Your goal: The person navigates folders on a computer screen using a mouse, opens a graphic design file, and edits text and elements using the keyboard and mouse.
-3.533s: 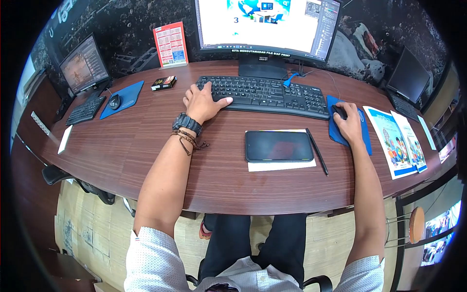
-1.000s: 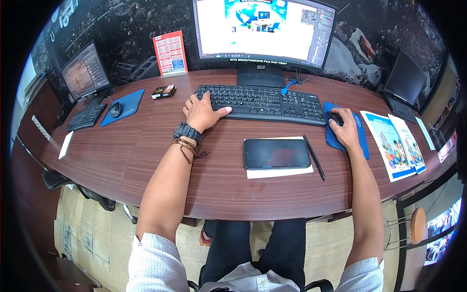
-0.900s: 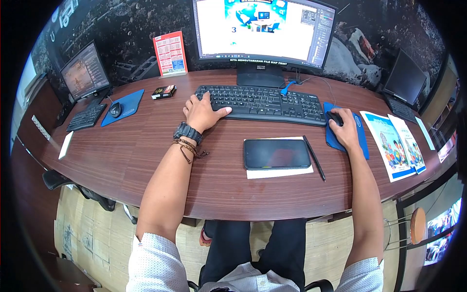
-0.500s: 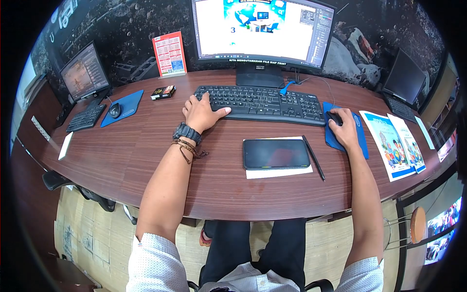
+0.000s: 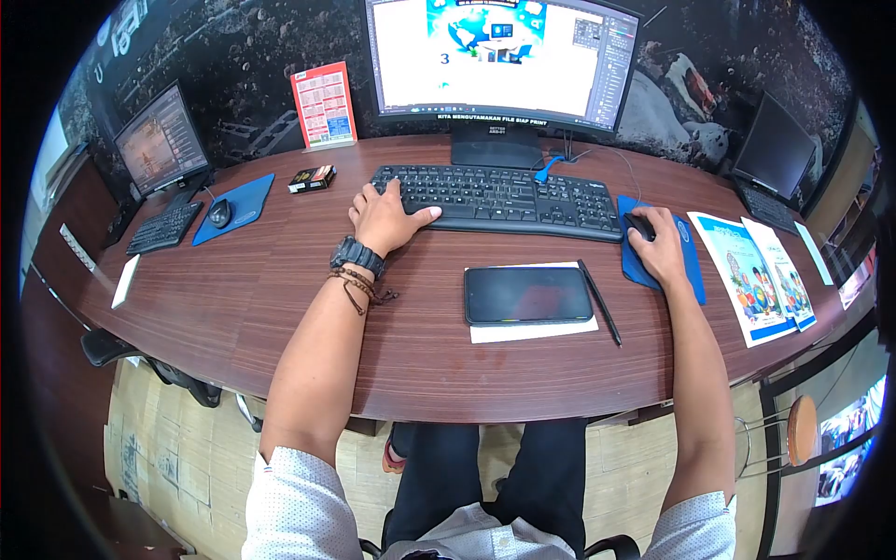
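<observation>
My left hand (image 5: 385,218) rests on the left end of a black keyboard (image 5: 504,198), fingers apart and thumb along the front row of keys. A dark watch and beaded bracelets circle that wrist. Over at the keyboard's right, my right hand (image 5: 659,246) is wrapped round a black computer mouse (image 5: 641,226), which sits on a blue mouse pad (image 5: 691,271). A large curved monitor (image 5: 499,84) behind the keyboard shows a blue picture in an editing window. Between my forearms lies a dark smartphone (image 5: 528,295) on white paper, with a black pen (image 5: 599,303) beside it.
Printed booklets (image 5: 747,280) lie right of the mouse pad. A second monitor (image 5: 163,140), keyboard and mouse (image 5: 220,213) stand at the left, another monitor (image 5: 777,149) at the right. A small box (image 5: 312,178) and a red calendar (image 5: 325,105) are at the back left.
Both hands stay in the same places on the keyboard and mouse. The whole view has shifted very slightly; nothing else visibly differs.
</observation>
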Tool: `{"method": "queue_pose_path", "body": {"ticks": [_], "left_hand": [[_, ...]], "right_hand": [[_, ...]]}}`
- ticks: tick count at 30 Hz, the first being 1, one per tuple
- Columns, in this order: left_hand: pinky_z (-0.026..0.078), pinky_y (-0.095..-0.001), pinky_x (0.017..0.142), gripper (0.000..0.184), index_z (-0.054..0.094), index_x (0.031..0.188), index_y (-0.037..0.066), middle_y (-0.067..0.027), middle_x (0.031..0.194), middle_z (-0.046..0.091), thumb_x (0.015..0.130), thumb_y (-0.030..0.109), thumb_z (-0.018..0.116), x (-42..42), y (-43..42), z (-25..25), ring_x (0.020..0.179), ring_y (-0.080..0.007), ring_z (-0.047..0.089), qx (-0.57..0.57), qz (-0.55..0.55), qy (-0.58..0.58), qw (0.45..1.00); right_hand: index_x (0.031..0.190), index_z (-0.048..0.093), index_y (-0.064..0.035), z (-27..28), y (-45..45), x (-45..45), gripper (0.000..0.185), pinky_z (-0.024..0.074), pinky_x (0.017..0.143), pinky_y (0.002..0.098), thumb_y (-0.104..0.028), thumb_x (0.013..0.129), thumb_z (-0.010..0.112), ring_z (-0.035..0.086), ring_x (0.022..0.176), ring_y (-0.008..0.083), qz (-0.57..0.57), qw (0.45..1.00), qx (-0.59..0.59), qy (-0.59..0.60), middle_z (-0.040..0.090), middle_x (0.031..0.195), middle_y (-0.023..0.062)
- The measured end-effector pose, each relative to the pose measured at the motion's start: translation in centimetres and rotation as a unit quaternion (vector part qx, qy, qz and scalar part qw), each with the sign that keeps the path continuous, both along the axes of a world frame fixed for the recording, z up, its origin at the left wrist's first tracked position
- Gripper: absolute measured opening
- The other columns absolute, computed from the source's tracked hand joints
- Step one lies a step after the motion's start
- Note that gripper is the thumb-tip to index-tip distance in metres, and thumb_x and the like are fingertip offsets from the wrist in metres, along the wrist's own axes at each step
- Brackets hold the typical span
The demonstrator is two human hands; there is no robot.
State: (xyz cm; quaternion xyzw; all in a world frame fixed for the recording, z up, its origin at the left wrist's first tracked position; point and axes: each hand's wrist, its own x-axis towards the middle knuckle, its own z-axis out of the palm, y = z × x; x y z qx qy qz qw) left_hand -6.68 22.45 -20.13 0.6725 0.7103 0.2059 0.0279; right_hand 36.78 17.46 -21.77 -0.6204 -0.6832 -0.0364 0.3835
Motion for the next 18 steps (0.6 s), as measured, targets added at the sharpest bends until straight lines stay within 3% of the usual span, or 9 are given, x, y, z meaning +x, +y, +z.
{"method": "queue_pose_path", "body": {"ticks": [8,14,18], "left_hand": [[0.031,-0.0570,0.110,0.099,0.047,0.145,0.002,-0.0322,0.140,0.042,0.075,0.068,0.074,-0.07,0.13,-0.16,0.133,-0.0486,0.037,0.001,0.000,-0.009,1.000],[0.035,-0.0545,0.109,0.103,0.045,0.146,0.001,-0.0339,0.141,0.042,0.075,0.070,0.072,-0.05,0.08,0.03,0.132,-0.0493,0.041,-0.002,0.000,0.008,1.000],[0.030,-0.0565,0.110,0.100,0.047,0.145,0.002,-0.0319,0.140,0.043,0.075,0.069,0.074,-0.07,0.25,-0.20,0.132,-0.0485,0.039,0.000,-0.001,-0.007,1.000]], "right_hand": [[0.115,0.067,-0.0070,0.11,0.01,-0.08,0.035,0.0474,0.099,0.0417,-0.018,0.082,0.066,0.059,0.113,0.0350,-0.008,1.000,-0.012,0.001,0.060,0.118,0.0154],[0.115,0.067,-0.0071,-0.06,0.07,0.00,0.034,0.0475,0.099,0.0414,-0.018,0.082,0.066,0.059,0.112,0.0344,-0.003,1.000,-0.001,-0.006,0.060,0.117,0.0150],[0.115,0.067,-0.0070,-0.10,0.07,0.04,0.034,0.0473,0.099,0.0410,-0.017,0.082,0.067,0.059,0.113,0.0341,-0.005,1.000,0.000,-0.007,0.060,0.116,0.0150]]}}
